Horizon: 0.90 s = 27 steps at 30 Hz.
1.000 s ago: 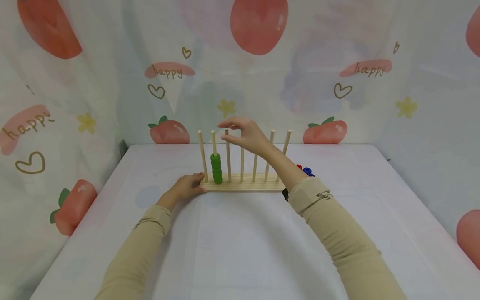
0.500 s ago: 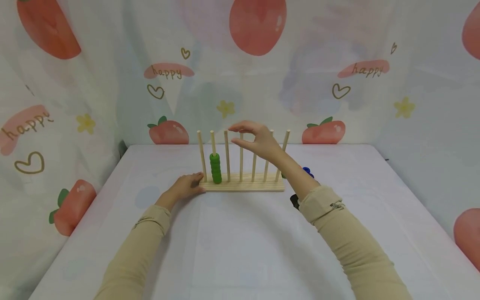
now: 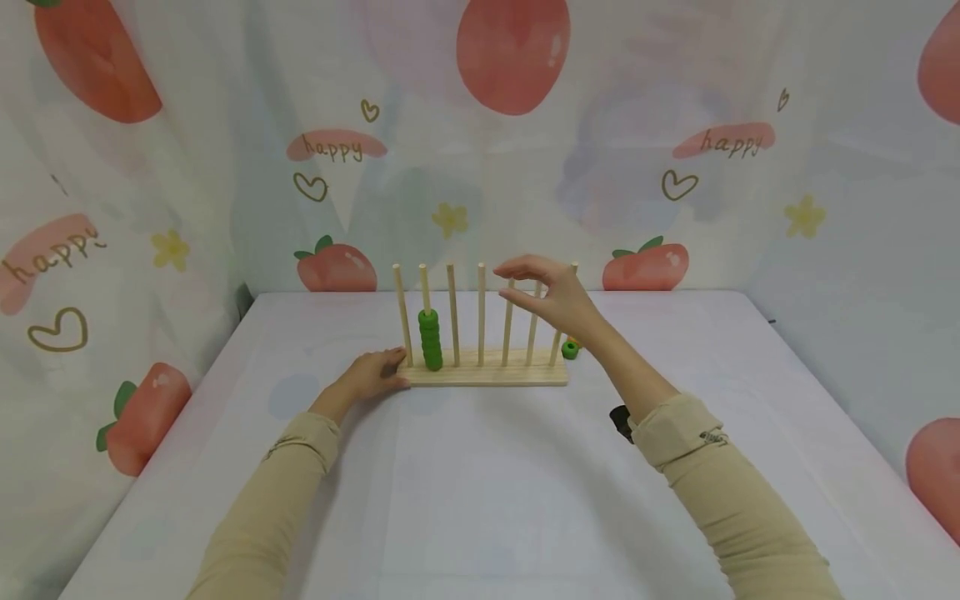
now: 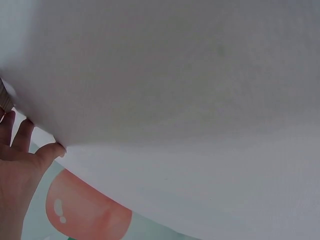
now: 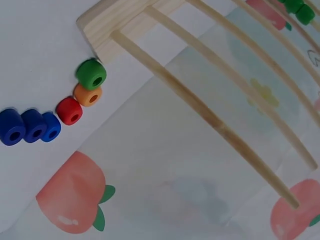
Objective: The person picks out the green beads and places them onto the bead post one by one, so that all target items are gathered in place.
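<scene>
A wooden peg rack (image 3: 487,377) with several upright pegs stands on the table. On its second peg from the left sits a stack of green beads (image 3: 431,340). My left hand (image 3: 367,375) holds the rack's left end, fingers behind and thumb in front. Thumb and forefinger apart, my right hand (image 3: 551,292) is raised before the right-hand pegs with nothing between its fingers. Loose beads lie on the table by the rack's right end: a green bead (image 5: 91,74), an orange bead (image 5: 88,95), a red bead (image 5: 69,110) and three blue beads (image 5: 33,125).
A white cloth covers the table (image 3: 465,500). Behind it hangs a patterned backdrop (image 3: 517,183) with fruit and hearts. A black strap (image 3: 621,423) shows at the right wrist. My right forearm hides most of the loose beads in the head view.
My right hand has moved right and slightly down, away from the third peg toward the right-hand pegs. The left hand, rack and stacked green beads stay in place.
</scene>
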{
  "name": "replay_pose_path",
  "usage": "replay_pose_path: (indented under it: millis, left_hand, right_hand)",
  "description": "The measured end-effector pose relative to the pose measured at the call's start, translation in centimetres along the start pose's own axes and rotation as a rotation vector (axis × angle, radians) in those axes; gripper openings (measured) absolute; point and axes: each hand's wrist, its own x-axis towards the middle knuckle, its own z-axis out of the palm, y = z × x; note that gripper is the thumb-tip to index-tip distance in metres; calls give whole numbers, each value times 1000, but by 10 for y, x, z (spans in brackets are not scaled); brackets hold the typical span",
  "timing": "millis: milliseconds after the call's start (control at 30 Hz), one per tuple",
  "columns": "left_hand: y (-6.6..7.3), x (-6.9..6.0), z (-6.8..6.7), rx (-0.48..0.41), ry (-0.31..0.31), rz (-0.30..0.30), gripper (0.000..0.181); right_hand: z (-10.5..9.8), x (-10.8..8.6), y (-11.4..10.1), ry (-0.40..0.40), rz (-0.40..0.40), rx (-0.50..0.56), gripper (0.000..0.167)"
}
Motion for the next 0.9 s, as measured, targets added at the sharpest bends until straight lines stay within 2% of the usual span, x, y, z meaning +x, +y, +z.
replay_pose_path:
  millis: [433, 667, 900]
  left_hand:
    - [0, 0, 0, -14, -8, -24, 65]
    - [-2, 2, 2, 0, 9, 10, 66]
    - [-2, 2, 2, -8, 5, -4, 66]
  right_hand:
    - [-24, -39, 20, 8, 86, -98, 25]
    - [-36, -62, 36, 30, 121, -85, 22]
    - [-43, -77, 50, 35, 168, -107, 21]
